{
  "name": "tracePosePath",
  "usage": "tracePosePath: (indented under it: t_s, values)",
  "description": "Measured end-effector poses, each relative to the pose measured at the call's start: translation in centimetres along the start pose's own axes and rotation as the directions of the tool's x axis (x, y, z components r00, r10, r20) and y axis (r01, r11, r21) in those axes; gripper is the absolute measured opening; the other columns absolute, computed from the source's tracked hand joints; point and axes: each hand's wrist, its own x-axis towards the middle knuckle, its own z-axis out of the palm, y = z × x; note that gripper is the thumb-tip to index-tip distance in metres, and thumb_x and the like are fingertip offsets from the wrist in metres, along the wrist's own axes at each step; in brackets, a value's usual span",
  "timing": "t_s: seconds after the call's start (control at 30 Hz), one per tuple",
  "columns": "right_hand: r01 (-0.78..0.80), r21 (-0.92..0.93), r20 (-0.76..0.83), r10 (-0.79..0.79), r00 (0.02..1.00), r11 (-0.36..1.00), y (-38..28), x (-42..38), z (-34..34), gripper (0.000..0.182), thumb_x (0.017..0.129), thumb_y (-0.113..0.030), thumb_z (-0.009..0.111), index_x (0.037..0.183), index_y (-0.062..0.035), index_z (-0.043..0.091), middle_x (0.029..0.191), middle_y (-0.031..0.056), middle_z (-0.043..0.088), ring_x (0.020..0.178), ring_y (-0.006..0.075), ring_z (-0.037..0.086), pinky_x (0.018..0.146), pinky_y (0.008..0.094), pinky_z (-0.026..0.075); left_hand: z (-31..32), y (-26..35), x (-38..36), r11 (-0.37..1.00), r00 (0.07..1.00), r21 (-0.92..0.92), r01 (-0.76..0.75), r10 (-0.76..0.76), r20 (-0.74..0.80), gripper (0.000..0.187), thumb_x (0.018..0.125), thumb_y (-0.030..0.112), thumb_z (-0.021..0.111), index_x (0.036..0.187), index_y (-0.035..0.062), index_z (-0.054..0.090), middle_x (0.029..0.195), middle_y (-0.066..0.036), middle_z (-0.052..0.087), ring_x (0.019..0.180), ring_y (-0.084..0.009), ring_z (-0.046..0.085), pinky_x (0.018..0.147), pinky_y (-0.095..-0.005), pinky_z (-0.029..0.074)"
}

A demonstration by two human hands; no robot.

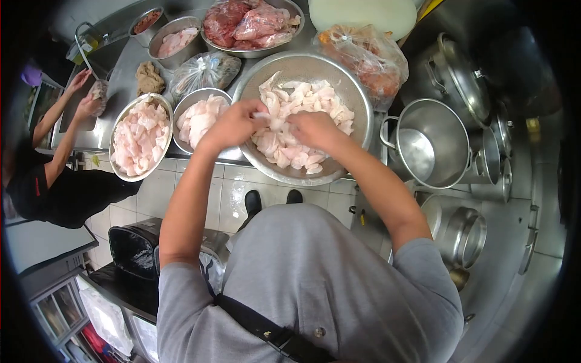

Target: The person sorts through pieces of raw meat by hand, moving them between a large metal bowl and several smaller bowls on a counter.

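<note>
In the head view a large perforated steel colander (245, 91) holds many pieces of pale raw meat (311, 100) that look like chicken. Over it, the closed fingers of my left hand (239, 125) pinch a whitish chicken piece (276, 123). My right hand (316, 129) grips the other side of this piece, its fingertips partly hidden behind the knuckles. Left of the colander stand a bowl of chicken (204, 115), partly behind my left wrist, and an oval bowl (115, 158) heaped with similar pieces.
Behind are a bowl of bagged red meat (254, 27), a bag of orange-brown food (366, 60) and a pale cutting board (363, 12). Steel pots (433, 145) stand at right. At left, a co-worker's hands (89, 104) hold a small bag near a sink (78, 118).
</note>
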Motion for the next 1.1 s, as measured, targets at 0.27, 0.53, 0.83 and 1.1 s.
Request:
tracePosePath:
  t_s: [0.27, 0.53, 0.83, 1.1]
  values:
    - [0.029, -0.182, 0.057, -0.019, 0.998, 0.983, -1.1, 2.4, 1.0, 0.036, 0.076, -0.016, 0.066, 0.112, -0.0121, 0.066, 0.088, 0.0112, 0.066, 0.077, 0.0299, 0.067, 0.069, 0.0429, 0.053, 2.5, -4.1, 3.4, 0.703, 0.867, 0.579, -0.412, 0.498, 0.011, 0.029, 0.081, 0.012, 0.065, 0.108, 0.0012, 0.066, 0.100, -0.019, 0.069, 0.097, -0.0323, 0.065, 0.085, -0.0398, 0.052]
    - [0.150, -0.262, -0.048, -0.168, 0.985, 0.953, 0.5, 4.0, 2.4, 0.025, 0.073, -0.024, 0.073, 0.094, -0.0106, 0.069, 0.086, 0.0102, 0.066, 0.084, 0.0286, 0.067, 0.071, 0.0434, 0.053, 6.6, -4.8, 3.8, 0.546, 0.964, 0.798, -0.254, 0.074, 0.256, 0.057, 0.070, 0.023, 0.077, 0.124, 0.0188, 0.063, 0.107, -0.013, 0.070, 0.101, -0.0314, 0.067, 0.087, -0.0434, 0.053]
    - [-0.336, 0.551, 0.156, 0.301, 0.941, 0.764, 1.0, 2.9, -2.3, 0.023, 0.090, -0.025, 0.062, 0.093, -0.0041, 0.070, 0.082, 0.0083, 0.067, 0.076, 0.0160, 0.063, 0.069, 0.0332, 0.049, 5.6, -4.8, 4.1, 0.680, 0.963, 0.689, -0.251, 0.102, 0.250, 0.047, 0.067, 0.018, 0.076, 0.112, 0.0118, 0.066, 0.100, -0.014, 0.071, 0.094, -0.0322, 0.068, 0.082, -0.0425, 0.053]
    - [-0.282, 0.784, 0.121, 0.308, 0.944, 0.554, 2.5, 0.3, -6.4, 0.025, 0.091, -0.023, 0.060, 0.094, 0.0001, 0.069, 0.087, 0.0017, 0.067, 0.080, 0.0105, 0.058, 0.077, 0.0246, 0.046, 4.9, -3.4, 4.6, 0.903, 0.921, 0.218, -0.370, 0.387, -0.039, 0.048, 0.077, 0.014, 0.074, 0.123, 0.0097, 0.061, 0.108, -0.015, 0.069, 0.106, -0.0299, 0.064, 0.091, -0.0398, 0.050]
